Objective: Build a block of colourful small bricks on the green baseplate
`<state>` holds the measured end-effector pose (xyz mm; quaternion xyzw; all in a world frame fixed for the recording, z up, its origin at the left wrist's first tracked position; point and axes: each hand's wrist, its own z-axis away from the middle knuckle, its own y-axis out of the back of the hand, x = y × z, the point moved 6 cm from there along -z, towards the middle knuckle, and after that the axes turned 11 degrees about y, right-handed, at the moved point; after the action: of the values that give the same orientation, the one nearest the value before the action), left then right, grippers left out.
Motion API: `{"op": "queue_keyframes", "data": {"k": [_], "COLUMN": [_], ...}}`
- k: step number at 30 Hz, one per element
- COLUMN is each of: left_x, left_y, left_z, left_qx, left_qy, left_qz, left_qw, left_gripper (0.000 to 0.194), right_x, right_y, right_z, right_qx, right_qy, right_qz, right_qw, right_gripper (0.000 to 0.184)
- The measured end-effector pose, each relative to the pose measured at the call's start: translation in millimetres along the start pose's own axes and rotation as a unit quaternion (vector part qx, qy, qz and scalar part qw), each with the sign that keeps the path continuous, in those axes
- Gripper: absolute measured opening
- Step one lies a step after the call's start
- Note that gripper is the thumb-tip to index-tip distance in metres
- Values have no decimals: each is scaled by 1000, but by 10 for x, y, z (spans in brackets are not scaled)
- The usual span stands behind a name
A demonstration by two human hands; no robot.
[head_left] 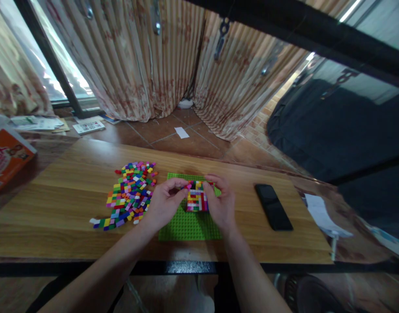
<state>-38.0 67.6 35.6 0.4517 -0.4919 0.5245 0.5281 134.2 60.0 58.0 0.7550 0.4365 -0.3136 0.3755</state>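
A block of many-coloured toy bricks [197, 200] stands on the green baseplate [189, 228] in front of me. My left hand [165, 202] is at the block's upper left corner, pinching a small pink brick [188, 186] between thumb and fingertips. Around the right side of the block curves my right hand [221, 202], its thumb on the near top edge and its fingers behind. Whether the pink brick touches the block I cannot tell. To the left of the plate lies a loose pile of small coloured bricks [134, 191].
A black phone [274, 207] lies on the wooden table [72, 195] at the right. Beyond the right end are white papers [321, 213]. An orange box [10, 156] is at the far left. Curtains [128, 56] hang behind, and a white slip [181, 132] lies on the floor.
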Motion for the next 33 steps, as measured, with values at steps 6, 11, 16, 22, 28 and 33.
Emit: {"op": "queue_keyframes", "data": {"k": [6, 11, 16, 22, 28, 33], "left_x": [80, 112, 120, 119, 76, 56], "left_y": [-7, -37, -41, -37, -29, 26], "left_z": [47, 99, 124, 124, 104, 76], "left_qx": [10, 16, 31, 42, 45, 65], "left_qy": [-59, -99, -103, -93, -73, -55], "left_qz": [-47, -117, -132, -120, -118, -139], "left_qw": [997, 988, 985, 988, 989, 987], "left_gripper": [15, 17, 19, 22, 21, 17], "right_x": [-254, -270, -280, -318, -268, -166], "right_y": [-118, -159, -178, -209, -128, 49], "right_z": [71, 88, 90, 89, 46, -26], "right_qx": [-91, -116, -115, -116, -83, -49], "right_qy": [111, 123, 124, 125, 128, 116], "right_qz": [98, 129, 121, 106, 133, 158], "right_qw": [985, 977, 978, 980, 979, 979], "right_gripper": [17, 17, 15, 14, 13, 16]}}
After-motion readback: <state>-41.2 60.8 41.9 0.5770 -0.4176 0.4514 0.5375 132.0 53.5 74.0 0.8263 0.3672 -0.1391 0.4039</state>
